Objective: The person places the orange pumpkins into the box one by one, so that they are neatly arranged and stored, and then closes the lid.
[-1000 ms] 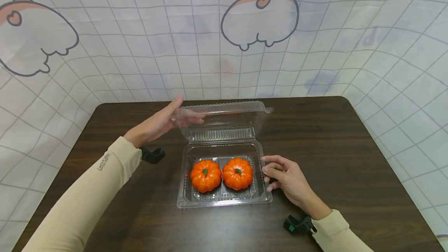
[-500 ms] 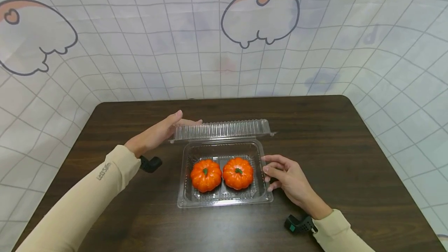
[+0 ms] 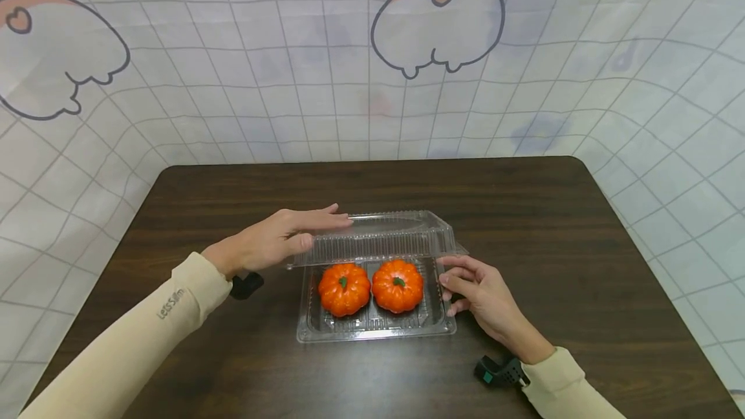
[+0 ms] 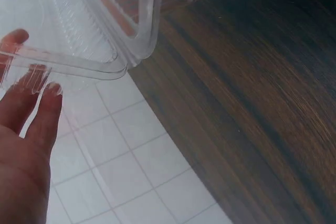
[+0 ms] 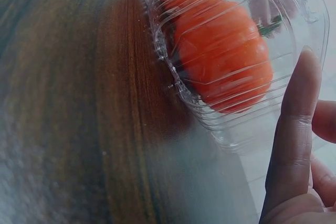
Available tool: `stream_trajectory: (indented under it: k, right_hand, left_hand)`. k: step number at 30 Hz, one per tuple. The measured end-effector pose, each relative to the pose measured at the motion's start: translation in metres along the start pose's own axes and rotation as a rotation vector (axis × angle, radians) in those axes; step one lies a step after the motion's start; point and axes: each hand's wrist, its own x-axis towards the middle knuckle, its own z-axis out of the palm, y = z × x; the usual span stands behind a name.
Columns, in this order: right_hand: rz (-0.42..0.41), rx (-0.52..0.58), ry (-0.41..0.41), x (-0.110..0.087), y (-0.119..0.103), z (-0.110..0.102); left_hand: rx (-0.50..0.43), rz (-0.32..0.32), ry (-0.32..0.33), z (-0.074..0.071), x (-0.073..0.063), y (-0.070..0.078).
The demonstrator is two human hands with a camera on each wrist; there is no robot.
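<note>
A clear plastic clamshell box [image 3: 375, 335] lies on the dark table, holding two orange toy pumpkins, one on the left [image 3: 345, 290] and one on the right [image 3: 398, 286]. Its hinged lid [image 3: 401, 241] leans forward over the back part of the base, half closed. Fingers extended, my left hand [image 3: 273, 241] lies against the lid's upper left side; the left wrist view shows its fingertips [image 4: 54, 88] at the clear plastic. At the right rim, my right hand [image 3: 485, 296] touches the box with loosely bent fingers. A finger [image 5: 294, 129] reaches the rim in the right wrist view.
The dark wooden table [image 3: 553, 225] has rounded back corners. Behind it hangs a white grid-patterned curtain [image 3: 262, 70] with cartoon animal prints. A black wrist strap [image 3: 499, 370] shows on the right wrist, and another [image 3: 247, 285] on the left.
The lid has swung forward from standing up behind the base to slanting over its back part. My left hand has come forward with it, over the lid's top. My right hand has stayed put.
</note>
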Motion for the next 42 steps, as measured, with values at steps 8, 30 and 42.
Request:
stream_trajectory:
  k: [8, 30, 42]
  right_hand:
    - [0.024, -0.027, 0.011, -0.001, -0.003, 0.002]
    - [0.028, -0.003, 0.001, -0.003, -0.005, 0.000]
    - [0.017, 0.038, -0.017, -0.004, -0.004, -0.001]
  left_hand:
    - [0.188, 0.058, -0.005, 0.008, -0.004, 0.002]
    - [0.543, 0.149, -0.024, 0.034, -0.019, -0.003]
    - [0.668, 0.193, 0.005, 0.046, -0.024, -0.008]
